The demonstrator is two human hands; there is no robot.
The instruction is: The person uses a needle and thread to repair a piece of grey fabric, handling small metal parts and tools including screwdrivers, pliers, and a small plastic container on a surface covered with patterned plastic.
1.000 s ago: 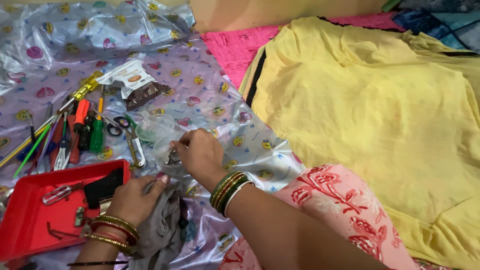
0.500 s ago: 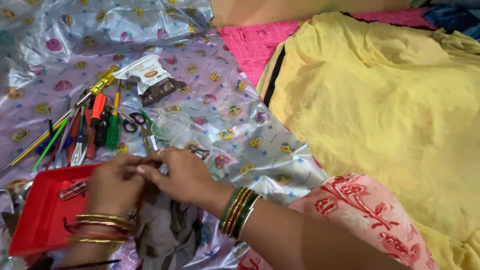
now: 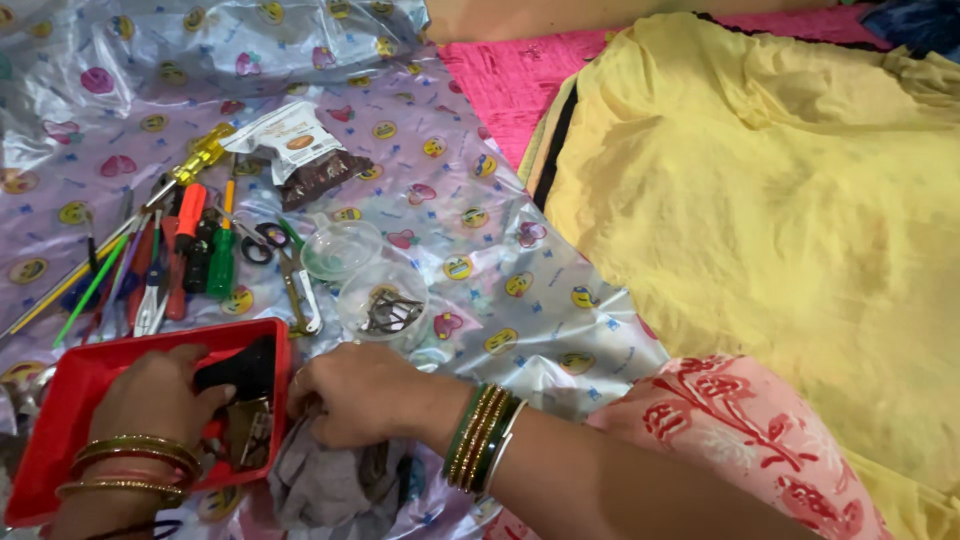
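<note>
Reaching: left hand (image 3: 155, 400) sits inside the shallow red plastic tray (image 3: 60, 420), fingers curled down onto a black block-shaped object (image 3: 245, 368) lying in the tray; whether it grips it, cannot tell.
Right hand: right hand (image 3: 355, 393) just beside the tray's right edge, fingers bunched and pressed into a crumpled grey cloth (image 3: 325, 485), closed on a fold of it.
Cloth spot: grey cloth lies at the lower edge of view, under the right hand, touching the tray's right wall.
Wrists: gold bangles (image 3: 125, 465) on the left, green and gold bangles (image 3: 480, 440) on the right.
Surface: shiny purple plastic sheet with smiley prints (image 3: 480, 230) under everything.
Tools: row of screwdrivers, red, green and yellow handled (image 3: 190, 240), above the tray; small scissors (image 3: 275, 250) beside them.
Cups: two clear plastic round cups (image 3: 345, 250), the nearer one (image 3: 385, 300) holding dark metal bits.
Packet: white and brown snack packet (image 3: 305, 150) further up.
Right side: yellow fabric garment (image 3: 760, 200) spread over pink cloth (image 3: 500, 80).
</note>
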